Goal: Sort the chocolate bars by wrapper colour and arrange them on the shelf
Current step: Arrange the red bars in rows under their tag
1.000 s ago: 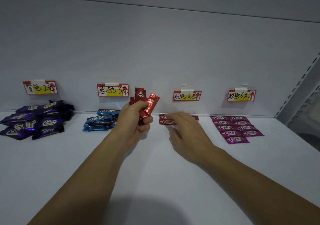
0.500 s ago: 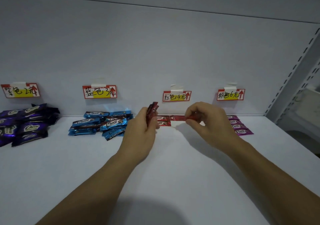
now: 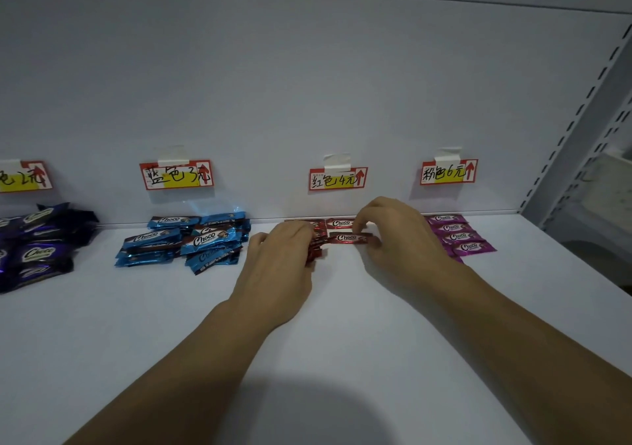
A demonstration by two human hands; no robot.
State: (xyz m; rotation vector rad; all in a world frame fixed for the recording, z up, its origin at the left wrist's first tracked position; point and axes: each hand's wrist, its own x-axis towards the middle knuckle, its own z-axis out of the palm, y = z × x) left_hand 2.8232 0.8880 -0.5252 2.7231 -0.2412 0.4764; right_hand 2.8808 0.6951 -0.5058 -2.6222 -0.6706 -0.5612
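Fingers (image 3: 365, 223) on glossy red "Choco" bar (image 3: 347, 238)

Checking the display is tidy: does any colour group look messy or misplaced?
The blue bars lie in a loose overlapping heap, some tilted; the purple bars likewise. The pink bars sit in a neat column.

Purple bars (image 3: 37, 254), blue bars (image 3: 205, 239), red bars (image 3: 342, 224), pink bars (image 3: 451, 228) lie grouped along the shelf (image 3: 136, 325).
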